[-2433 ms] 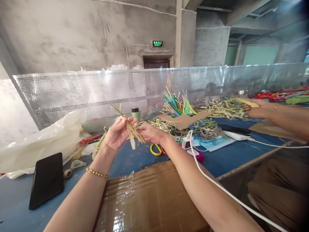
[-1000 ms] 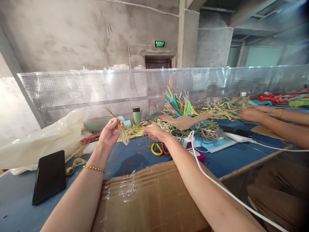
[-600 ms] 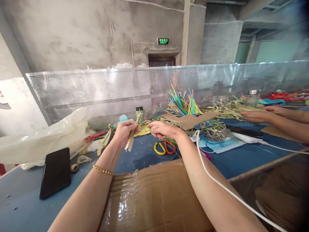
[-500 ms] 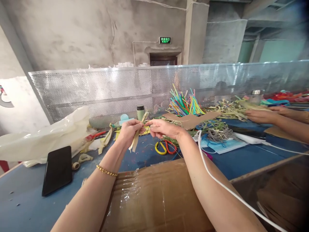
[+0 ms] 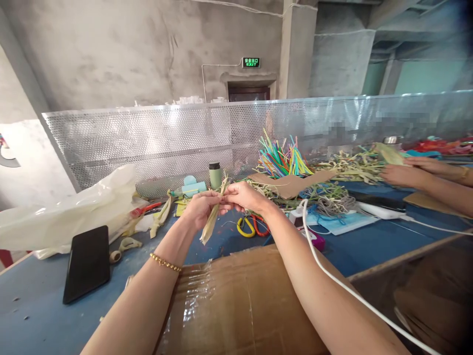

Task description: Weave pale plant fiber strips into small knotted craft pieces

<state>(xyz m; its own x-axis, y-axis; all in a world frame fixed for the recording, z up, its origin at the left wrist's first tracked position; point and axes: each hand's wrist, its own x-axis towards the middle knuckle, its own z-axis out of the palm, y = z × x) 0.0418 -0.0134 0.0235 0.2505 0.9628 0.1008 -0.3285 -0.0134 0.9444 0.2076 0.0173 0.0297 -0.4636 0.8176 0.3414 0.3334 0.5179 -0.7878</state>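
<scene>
Above the blue table, my two hands meet around a pale, straw-coloured leaf-like strip (image 5: 209,228). My left hand (image 5: 199,209) pinches it near the middle, with its wide end hanging down and its frayed tip pointing up. From the other side, the fingers of my right hand (image 5: 244,196) are closed against the same strip; the exact grip point is partly hidden by the fingers. Below the right hand lie yellow and red looped handles (image 5: 246,227), like those of pliers or scissors. A green bottle with a black cap (image 5: 215,175) stands just behind the hands.
A taped cardboard box (image 5: 240,301) is in front of me. At left lie a black phone (image 5: 86,264) and a plastic bag (image 5: 74,212). Colourful stems (image 5: 283,158), leafy strips (image 5: 349,168) and a white cable (image 5: 325,268) are at right, near another person's hands (image 5: 401,175).
My right hand has moved left and its spread fingers have closed in on the strip. The strip now hangs narrower. At right, the other person's hands have raised a pale leaf-like piece.
</scene>
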